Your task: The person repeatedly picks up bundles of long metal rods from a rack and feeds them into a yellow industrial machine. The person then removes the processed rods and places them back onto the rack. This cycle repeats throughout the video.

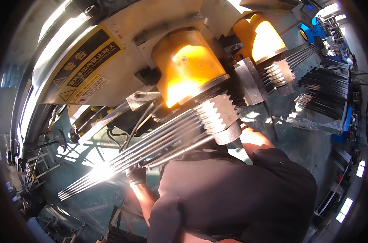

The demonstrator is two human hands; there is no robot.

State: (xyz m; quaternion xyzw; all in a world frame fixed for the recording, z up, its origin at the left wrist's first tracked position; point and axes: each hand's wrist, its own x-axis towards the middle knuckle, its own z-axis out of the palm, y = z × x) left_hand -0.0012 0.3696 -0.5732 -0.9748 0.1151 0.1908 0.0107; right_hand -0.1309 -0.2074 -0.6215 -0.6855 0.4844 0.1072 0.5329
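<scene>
Several long shiny metal rods [151, 141] slant from the lower left up to a toothed metal block [220, 115] beneath a yellow cylinder [186, 60]. My left hand [137, 175], in a dark glove, is at the underside of the rods, its fingers closed around a rod at the lower edge of the bundle; the rods and glare hide part of the fingers. My right hand [244, 128] reaches up behind the toothed block, which covers its fingers. What that hand touches is hidden.
A second yellow cylinder [259, 38] and toothed block [280, 73] stand to the right, with rods running through. Many dark rods [324, 91] lie stacked beyond. A warning sign [82, 65] is on the machine panel at upper left. Sunlight glares on the green floor [90, 214].
</scene>
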